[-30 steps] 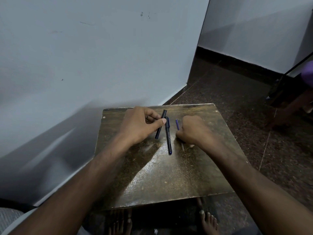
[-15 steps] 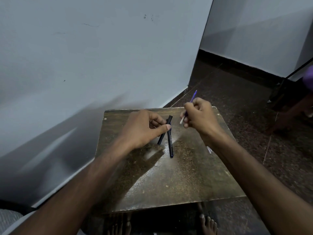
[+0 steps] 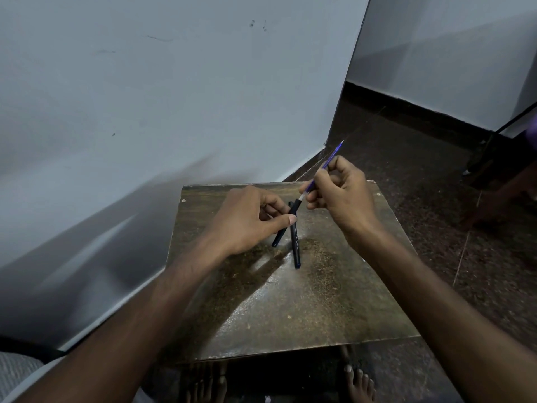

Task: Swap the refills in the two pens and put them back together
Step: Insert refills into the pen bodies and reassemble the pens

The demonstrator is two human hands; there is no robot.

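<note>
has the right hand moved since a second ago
Yes. The right hand was resting on the table beside the pens; it has lifted toward the table's far edge, holding the blue refill over the longer black pen.

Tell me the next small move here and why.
Probably slide the refill further into the barrel: the right hand pinches it with its white end at the barrel's open top, which the left hand holds on the table.

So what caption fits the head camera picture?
Right hand feeds a blue refill into a black pen barrel, steadied by the left hand.
</note>
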